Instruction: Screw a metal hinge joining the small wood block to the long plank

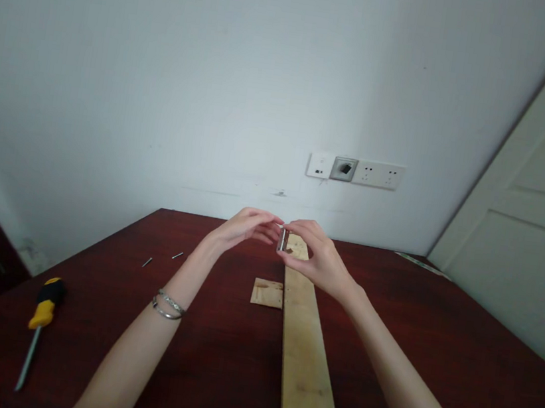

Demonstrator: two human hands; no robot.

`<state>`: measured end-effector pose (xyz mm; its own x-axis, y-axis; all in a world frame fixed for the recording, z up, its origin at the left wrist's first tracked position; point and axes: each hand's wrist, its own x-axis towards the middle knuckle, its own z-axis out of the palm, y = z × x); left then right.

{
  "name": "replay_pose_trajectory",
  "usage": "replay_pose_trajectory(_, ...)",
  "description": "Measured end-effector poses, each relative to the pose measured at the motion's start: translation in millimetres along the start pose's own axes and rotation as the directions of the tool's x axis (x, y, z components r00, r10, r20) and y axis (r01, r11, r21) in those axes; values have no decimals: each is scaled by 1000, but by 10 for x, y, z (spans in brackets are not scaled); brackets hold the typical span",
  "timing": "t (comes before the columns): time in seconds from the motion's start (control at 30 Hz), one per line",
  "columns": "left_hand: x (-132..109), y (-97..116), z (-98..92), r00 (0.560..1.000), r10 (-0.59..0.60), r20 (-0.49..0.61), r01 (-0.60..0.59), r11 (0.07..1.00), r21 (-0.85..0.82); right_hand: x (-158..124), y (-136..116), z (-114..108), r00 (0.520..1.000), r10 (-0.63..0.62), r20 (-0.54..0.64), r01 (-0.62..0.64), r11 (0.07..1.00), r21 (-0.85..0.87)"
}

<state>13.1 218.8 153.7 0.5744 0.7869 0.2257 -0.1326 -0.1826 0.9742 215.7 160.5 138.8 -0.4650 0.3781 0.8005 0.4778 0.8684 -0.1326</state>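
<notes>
Shiny metal piece (282, 239) pinched between the right hand's (318, 258) thumb and fingers, above a wooden plank's (306, 349) far end; the left hand's (244, 227) curled fingertips close on its top.

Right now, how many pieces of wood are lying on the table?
2: a long plank running away from the camera, and a small square piece beside its left edge. None seems to be hidden.

You have a small piece (282, 240) of bright, shiny metal at frame centre; the plank (307, 342) below is pale, matt, raw wood on a smooth, glossy surface (436, 332); the screwdriver (38, 327), lower left, shows a plastic handle and metal shaft
</notes>
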Motion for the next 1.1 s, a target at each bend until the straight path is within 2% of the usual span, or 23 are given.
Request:
replay_pose_trajectory(0.07, -2, -63, 90, 998, -10, 56, 14, 997, -74, -51, 24, -58, 1000, 13, 1, -13, 1000, -23)
replay_pose_trajectory(0.17, 2, -119, 139, 998, -18, 67, 24, 995, -92, -111, 75, -75, 1000, 17, 8, -16, 999, -42)
replay_pose_trajectory(0.4, -14, -233, 117, 996, -94, -11, 94, 995, 43, -169, 182, -29, 1000, 21, 2, -20, 996, -90)
replay_pose_trajectory(0.53, -5, -348, 131, 990, -121, -68, 119, 993, -27, -164, 186, -20, 999, 27, 24, -25, 996, -82)
replay_pose_trajectory(0.67, 3, -406, 154, 987, -146, -63, 138, 983, -122, -157, 191, -3, 1000, -2, 32, 5, 996, -89)
replay_pose_trajectory(0.87, -33, -362, 233, 986, -120, -119, 113, 992, -62, -174, 201, -2, 998, 20, 63, -13, 994, -108)
replay_pose_trajectory(0.93, -44, -344, 259, 982, -116, -147, 115, 993, -16, -189, 213, 13, 995, 68, 71, -64, 996, -60)
replay_pose_trajectory(1.0, -51, -333, 271, 980, -103, -169, 109, 994, 25, -206, 240, 55, 984, 165, 65, -169, 984, 60)
replay_pose_trajectory(1.07, -52, -329, 268, 979, -89, -184, 100, 993, 55, -217, 279, 118, 945, 322, 51, -323, 905, 277)
replay_pose_trajectory(1.1, -52, -328, 262, 978, -83, -193, 98, 993, 68, -221, 300, 149, 911, 408, 64, -398, 827, 396)
